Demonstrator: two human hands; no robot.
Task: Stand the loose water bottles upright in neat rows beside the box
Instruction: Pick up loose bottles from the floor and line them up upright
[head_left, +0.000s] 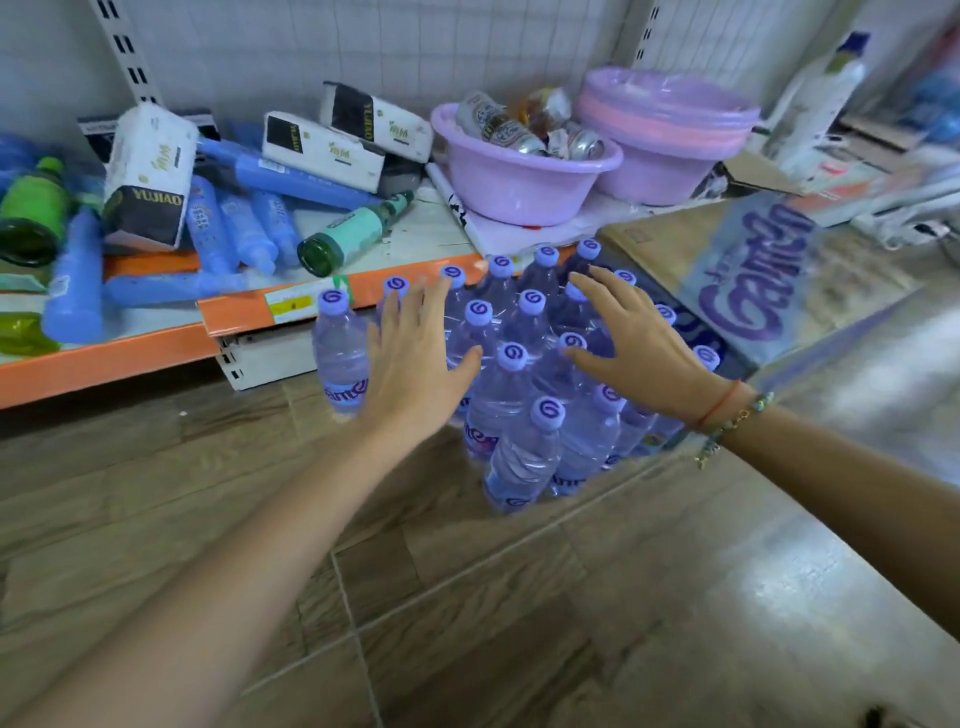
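Both hands spread-fingered, left hand (415, 364) and right hand (634, 348) flanking the water bottles (524, 364), gripping nothing. A careless nudge could topple that front bottle (524, 457), domino-style.

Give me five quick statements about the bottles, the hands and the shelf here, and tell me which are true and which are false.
1. The water bottles on the floor stand upright. True.
2. The left hand grips a bottle by its cap. False: its fingers are spread open and grip nothing.
3. The right hand is open above the bottles. True.
4. The nearer purple basin holds cans. True.
5. The green glass bottle on the shelf stands upright. False: it lies on its side.
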